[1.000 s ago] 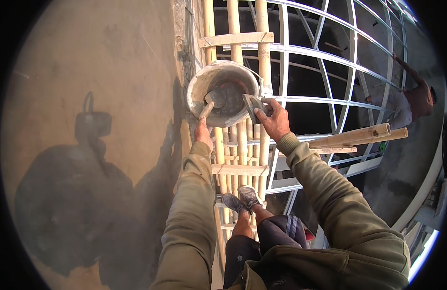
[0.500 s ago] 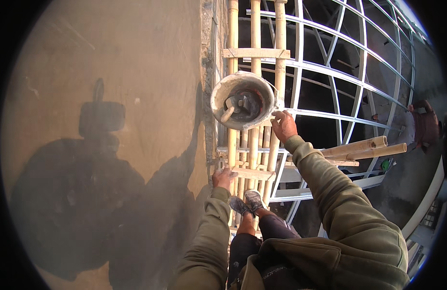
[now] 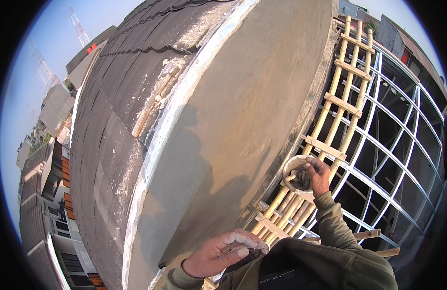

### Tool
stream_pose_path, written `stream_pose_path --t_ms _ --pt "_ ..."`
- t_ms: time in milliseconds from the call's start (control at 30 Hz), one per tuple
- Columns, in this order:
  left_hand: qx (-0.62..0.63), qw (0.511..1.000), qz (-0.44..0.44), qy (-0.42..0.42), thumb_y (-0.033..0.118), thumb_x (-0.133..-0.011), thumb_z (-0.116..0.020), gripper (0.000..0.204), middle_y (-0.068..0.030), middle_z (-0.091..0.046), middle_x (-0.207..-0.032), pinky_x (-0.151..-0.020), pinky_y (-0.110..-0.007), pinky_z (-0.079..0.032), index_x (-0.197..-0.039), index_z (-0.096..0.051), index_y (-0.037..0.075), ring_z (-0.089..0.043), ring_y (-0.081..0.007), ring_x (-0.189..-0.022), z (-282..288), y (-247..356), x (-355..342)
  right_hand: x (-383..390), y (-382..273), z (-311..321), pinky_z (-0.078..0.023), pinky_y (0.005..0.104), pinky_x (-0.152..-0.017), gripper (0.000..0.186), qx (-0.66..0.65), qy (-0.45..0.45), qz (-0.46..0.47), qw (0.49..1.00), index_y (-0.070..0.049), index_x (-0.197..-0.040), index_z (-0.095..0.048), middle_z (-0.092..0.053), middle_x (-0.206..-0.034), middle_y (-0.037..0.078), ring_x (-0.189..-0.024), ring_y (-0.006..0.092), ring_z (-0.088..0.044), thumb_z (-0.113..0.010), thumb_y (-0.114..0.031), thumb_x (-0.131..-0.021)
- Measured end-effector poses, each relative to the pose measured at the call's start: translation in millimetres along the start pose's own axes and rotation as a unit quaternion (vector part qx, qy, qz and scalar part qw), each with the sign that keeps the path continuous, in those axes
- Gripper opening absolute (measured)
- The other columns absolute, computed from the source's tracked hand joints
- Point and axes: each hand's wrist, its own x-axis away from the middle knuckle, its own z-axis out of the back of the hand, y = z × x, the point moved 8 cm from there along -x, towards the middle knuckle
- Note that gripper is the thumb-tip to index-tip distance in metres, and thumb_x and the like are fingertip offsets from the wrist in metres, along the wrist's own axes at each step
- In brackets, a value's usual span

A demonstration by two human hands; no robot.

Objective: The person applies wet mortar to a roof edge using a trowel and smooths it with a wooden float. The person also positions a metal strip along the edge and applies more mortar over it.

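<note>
A mortar-stained bucket [image 3: 287, 166] stands on the bamboo scaffold [image 3: 343, 94] beside a plastered wall [image 3: 243, 96]. Inside it lies a trowel, its light handle [image 3: 290, 178] against the near left side. My right hand [image 3: 319, 176] is closed at the bucket's right rim, fingers curled over the edge; whether they grip the rim or the wire handle is hidden. Low in front of my body, my left hand [image 3: 221, 253] hovers palm inward, thumb apart from the bent fingers, with nothing visible in it. Its fingertips look whitish with dust.
Wooden crosspieces [image 3: 343, 105] tie the bamboo poles together. A metal roof frame [image 3: 378, 179] with dark gaps lies to the right. Two bamboo ends [image 3: 368, 235] jut out at lower right. Left of the wall's white edge [image 3: 158, 145] slopes a dark tiled roof [image 3: 107, 125] with rubble.
The view has swung up and left, bringing the roof and sky in. My left hand has left the scaffold crosspiece and risen toward my body. My right hand now reaches over the bucket's rim.
</note>
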Motion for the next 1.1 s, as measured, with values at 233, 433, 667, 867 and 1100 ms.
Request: stream_pose_path --t_ms 233,433,667,867,1100 --pt "-0.486 0.73 -0.149 0.456 0.028 -0.11 -0.061 0.035 -0.0202 -0.071 -0.121 -0.108 -0.044 -0.05 -0.125 -0.068 -0.003 -0.067 -0.0329 -0.121 212.6 109.4 97.4 -19.1 -269.6 -66.9 -0.055 0.0315 -0.087 0.033 0.073 -0.079 0.321 0.941 0.003 -0.126 -0.073 -0.077 -0.106 0.009 -0.095 0.0137 -0.069 -0.07 -0.021 -0.104" --pt "-0.501 0.712 -0.033 0.49 0.035 -0.111 -0.054 0.047 -0.0248 -0.065 -0.136 -0.113 -0.045 -0.045 -0.135 -0.065 -0.004 -0.062 -0.0408 -0.129 331.9 38.2 144.9 19.7 -415.3 -251.8 -0.056 0.0455 -0.088 0.02 0.369 -0.193 0.619 0.666 -0.001 -0.106 -0.077 -0.073 -0.099 0.018 -0.093 0.04 -0.069 -0.066 -0.016 -0.098" --pt "-0.512 0.687 0.101 0.505 0.044 -0.11 -0.047 0.057 -0.0253 -0.063 -0.14 -0.113 -0.05 -0.044 -0.133 -0.065 -0.004 -0.057 -0.0448 -0.13 383.9 -9.2 146.0 -37.6 -380.2 -436.7 -0.048 0.052 -0.109 0.043 0.575 -0.309 0.584 0.482 -0.007 -0.124 -0.075 -0.073 -0.119 0.02 -0.118 0.0402 -0.067 -0.056 -0.041 -0.106" --pt "-0.487 0.674 0.092 0.548 0.044 -0.109 -0.042 0.055 -0.0224 -0.061 -0.141 -0.116 -0.055 -0.04 -0.132 -0.067 0.0 -0.052 -0.041 -0.138 346.0 -4.2 138.7 -53.0 -342.9 -457.4 -0.04 0.0463 -0.12 0.079 0.66 -0.397 0.348 0.535 -0.005 -0.139 -0.069 -0.062 -0.148 0.022 -0.141 0.0386 -0.056 -0.052 -0.072 -0.101" --pt "-0.487 0.621 0.088 0.608 0.04 -0.107 -0.049 0.049 -0.0208 -0.061 -0.131 -0.112 -0.056 -0.037 -0.13 -0.063 -0.001 -0.053 -0.0392 -0.13 333.2 5.0 149.1 -69.3 -351.9 -464.7 -0.036 0.0472 -0.124 0.092 0.606 -0.377 0.383 0.586 -0.004 -0.152 -0.057 -0.056 -0.152 0.024 -0.147 0.0382 -0.048 -0.075 -0.068 -0.088"
